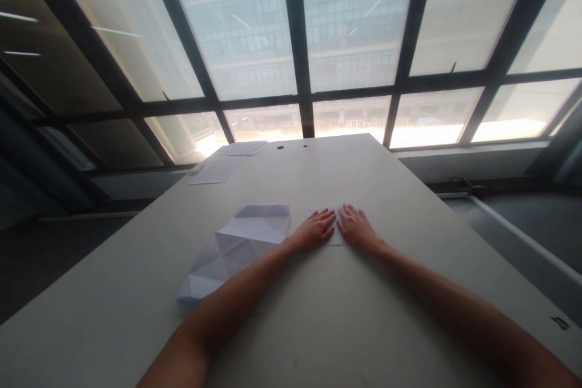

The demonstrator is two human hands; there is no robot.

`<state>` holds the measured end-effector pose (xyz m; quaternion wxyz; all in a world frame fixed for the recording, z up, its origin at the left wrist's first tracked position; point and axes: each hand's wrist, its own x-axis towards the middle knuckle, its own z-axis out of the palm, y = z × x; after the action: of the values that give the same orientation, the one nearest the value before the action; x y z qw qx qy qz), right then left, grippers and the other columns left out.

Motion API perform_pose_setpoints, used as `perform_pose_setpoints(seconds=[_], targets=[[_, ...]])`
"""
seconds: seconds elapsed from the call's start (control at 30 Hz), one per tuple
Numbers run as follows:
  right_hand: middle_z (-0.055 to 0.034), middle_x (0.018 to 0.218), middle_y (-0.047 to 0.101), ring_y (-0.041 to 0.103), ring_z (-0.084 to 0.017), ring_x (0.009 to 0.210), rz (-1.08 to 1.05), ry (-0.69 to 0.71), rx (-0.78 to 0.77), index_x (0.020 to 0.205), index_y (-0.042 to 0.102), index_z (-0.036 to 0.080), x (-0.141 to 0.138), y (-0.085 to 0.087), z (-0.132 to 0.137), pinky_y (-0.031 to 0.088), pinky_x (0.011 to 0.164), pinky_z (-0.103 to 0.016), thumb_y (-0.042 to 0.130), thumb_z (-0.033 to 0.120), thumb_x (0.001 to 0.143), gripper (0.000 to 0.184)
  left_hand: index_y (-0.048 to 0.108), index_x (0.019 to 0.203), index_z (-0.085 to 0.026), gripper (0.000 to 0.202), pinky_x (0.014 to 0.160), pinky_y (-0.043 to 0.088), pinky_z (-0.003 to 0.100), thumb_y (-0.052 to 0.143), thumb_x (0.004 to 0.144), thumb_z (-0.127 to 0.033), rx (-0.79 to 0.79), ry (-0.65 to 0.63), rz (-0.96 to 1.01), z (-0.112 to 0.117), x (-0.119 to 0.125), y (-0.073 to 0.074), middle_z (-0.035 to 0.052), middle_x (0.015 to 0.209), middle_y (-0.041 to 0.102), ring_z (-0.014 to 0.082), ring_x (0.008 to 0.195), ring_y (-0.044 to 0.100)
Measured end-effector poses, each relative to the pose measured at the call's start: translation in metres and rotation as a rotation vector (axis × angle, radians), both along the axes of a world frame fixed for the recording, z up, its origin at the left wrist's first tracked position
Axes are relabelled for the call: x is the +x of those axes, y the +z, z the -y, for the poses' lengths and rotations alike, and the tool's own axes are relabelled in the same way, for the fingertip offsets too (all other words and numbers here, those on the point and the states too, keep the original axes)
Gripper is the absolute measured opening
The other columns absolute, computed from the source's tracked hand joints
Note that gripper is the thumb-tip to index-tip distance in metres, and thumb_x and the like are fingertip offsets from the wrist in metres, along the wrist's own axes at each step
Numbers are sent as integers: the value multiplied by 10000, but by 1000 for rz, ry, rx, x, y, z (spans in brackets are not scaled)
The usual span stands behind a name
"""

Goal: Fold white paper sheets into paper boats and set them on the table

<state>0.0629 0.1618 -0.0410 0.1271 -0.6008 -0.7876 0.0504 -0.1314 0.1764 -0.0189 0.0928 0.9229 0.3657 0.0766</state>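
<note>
A small piece of white paper [335, 239] lies flat on the table, mostly covered by both hands. My left hand [314, 229] rests palm down on its left part, fingers stretched toward the far right. On the right part lies my right hand [356, 228], also palm down with its fingers extended. The fingertips of the two hands almost meet over the middle of the paper. Left of my left hand is a larger creased sheet of paper [248, 236], unfolded and slightly raised along its fold lines. My left forearm passes over its near right edge.
The long white table [327, 176] reaches toward a wall of dark-framed windows [297, 42]. Loose white sheets [211, 171] lie at its far left edge. A dark round hole [280, 147] is near the far end. A small black object [560, 322] sits at the right edge.
</note>
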Motion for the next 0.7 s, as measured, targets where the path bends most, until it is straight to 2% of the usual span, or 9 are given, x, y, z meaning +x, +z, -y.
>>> perform_pose_setpoints(seconds=[0.13, 0.23, 0.33, 0.47, 0.7], targets=[[-183, 1586, 307, 233, -309, 1475, -7, -18, -10, 1491, 403, 105, -3, 1, 2, 143, 1179, -513, 309, 351, 1003, 555, 288, 1545, -183, 580, 1220, 143, 413, 298, 1017, -422, 9, 7, -21, 1, 0, 0, 80, 1603, 290, 212, 1498, 205], [-172, 1583, 322, 236, -293, 1477, -40, 23, -11, 1493, 402, 112, -5, 1, 5, 155, 1182, -497, 308, 356, 1001, 558, 229, 1564, -202, 602, 1219, 114, 429, 252, 1028, -475, 14, 5, -39, 1, 0, -1, 74, 1619, 245, 218, 1506, 177], [-153, 1584, 326, 225, -260, 1485, -63, 90, -9, 1518, 350, 88, -7, 2, 7, 144, 1195, -468, 260, 343, 1006, 579, 175, 1577, -210, 633, 1215, 89, 446, 194, 1030, -528, 10, 0, -57, 1, 0, -2, 77, 1629, 205, 225, 1512, 145], [-144, 1606, 266, 183, -246, 1499, -29, 113, -26, 1537, 300, 74, -8, 3, 9, 124, 1202, -474, 240, 344, 1002, 603, 142, 1582, -226, 627, 1212, 90, 436, 192, 1032, -522, 9, 10, -73, 0, 0, -2, 74, 1633, 186, 216, 1515, 132], [-166, 1606, 256, 186, -273, 1496, -11, -22, -39, 1529, 309, 64, -4, 4, 7, 101, 1194, -516, 258, 409, 1004, 630, 216, 1566, -188, 628, 1213, 117, 437, 228, 1024, -505, 22, 20, -84, 2, -1, 2, 92, 1623, 227, 227, 1509, 160]])
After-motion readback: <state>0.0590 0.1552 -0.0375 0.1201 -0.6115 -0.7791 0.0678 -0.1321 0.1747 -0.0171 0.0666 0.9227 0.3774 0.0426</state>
